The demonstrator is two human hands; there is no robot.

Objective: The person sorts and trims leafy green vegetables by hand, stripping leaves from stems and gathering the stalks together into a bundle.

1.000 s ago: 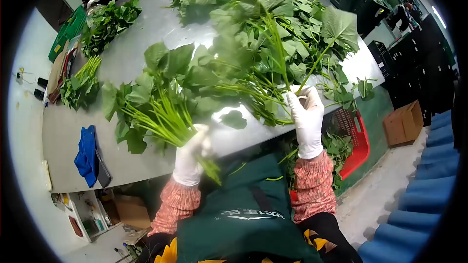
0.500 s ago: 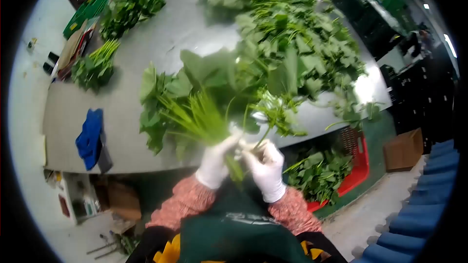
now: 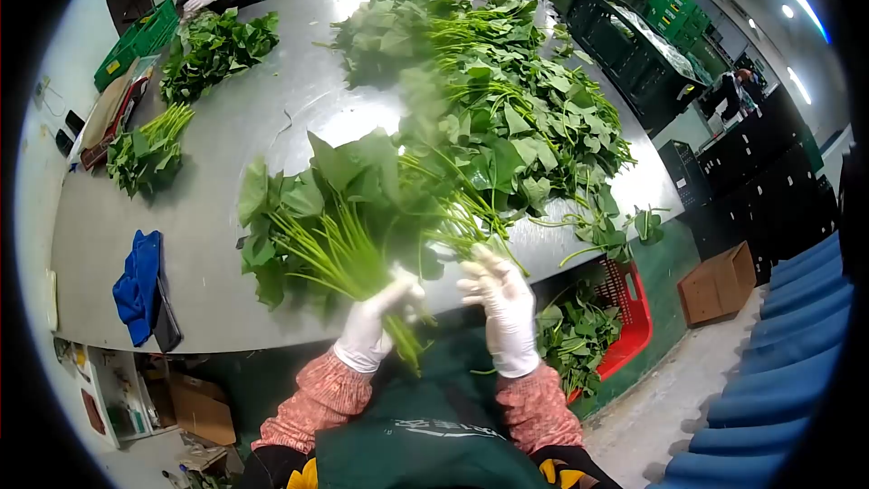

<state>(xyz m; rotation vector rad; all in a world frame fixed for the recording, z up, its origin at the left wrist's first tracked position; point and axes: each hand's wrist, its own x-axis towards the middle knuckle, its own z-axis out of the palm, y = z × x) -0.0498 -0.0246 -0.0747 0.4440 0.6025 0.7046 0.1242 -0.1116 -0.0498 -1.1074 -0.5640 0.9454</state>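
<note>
My left hand [image 3: 373, 319], in a white glove, is closed around the lower stems of a bunch of leafy greens [image 3: 330, 240]. The cut stem ends stick out below the fist, and the broad leaves fan out over the table's near edge. To its right, my right hand [image 3: 500, 308], also gloved, is raised with its fingers apart and holds nothing that I can see. Its fingertips are close to the stems of a large pile of loose leafy greens [image 3: 516, 118]. A blurred leafy part shows above the bunch, near the pile's left side.
A metal table [image 3: 235, 136] carries the greens, two smaller bunches [image 3: 149, 149] at left and a blue cloth [image 3: 138, 285]. A red crate [image 3: 634, 321] with greens stands below right. Across the table is another person's gloved hand [image 3: 201, 2]. A dark green crate [image 3: 625, 54] stands far right.
My right hand has come away from my left hand and opened; before, it pinched a thin stem. My left hand keeps its bunch. The view has tilted up, showing more background.
</note>
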